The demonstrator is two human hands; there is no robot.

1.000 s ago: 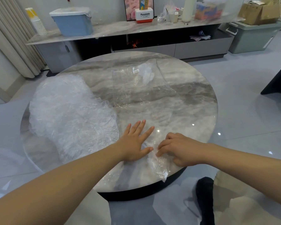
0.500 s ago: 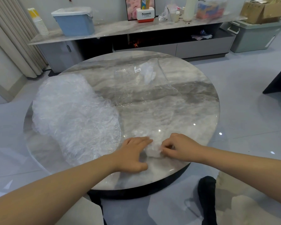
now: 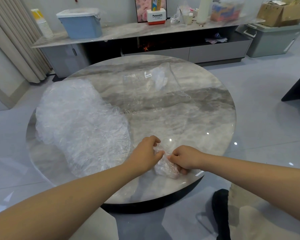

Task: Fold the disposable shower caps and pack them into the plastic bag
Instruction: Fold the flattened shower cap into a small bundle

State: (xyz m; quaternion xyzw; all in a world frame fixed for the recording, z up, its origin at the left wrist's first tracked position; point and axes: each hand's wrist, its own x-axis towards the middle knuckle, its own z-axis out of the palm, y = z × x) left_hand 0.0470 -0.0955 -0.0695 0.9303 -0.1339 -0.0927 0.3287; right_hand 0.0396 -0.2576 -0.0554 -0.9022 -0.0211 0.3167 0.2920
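Nearest to me, both hands meet at the near edge of the round marble desk. My left hand has its fingers curled over the near-left end of a bunched shower cap, thumb and fingertips pinching the crinkled film. My right hand is closed into a tight curl on the cap's other end, knuckles up, with a fingertip showing beneath the plastic by the desk's rim. The cap lies gathered into a small wad between the two hands, resting on the desk top.

Just to the left, a large heap of loose shower caps covers the left part of the desk, reaching almost to my left wrist.

Farther out, past the middle of the desk, the clear plastic bag lies flat, with a small white label near its far end and something pale inside it.

Beyond the desk, a long low cabinet runs along the wall, carrying a blue bin and a cardboard box.
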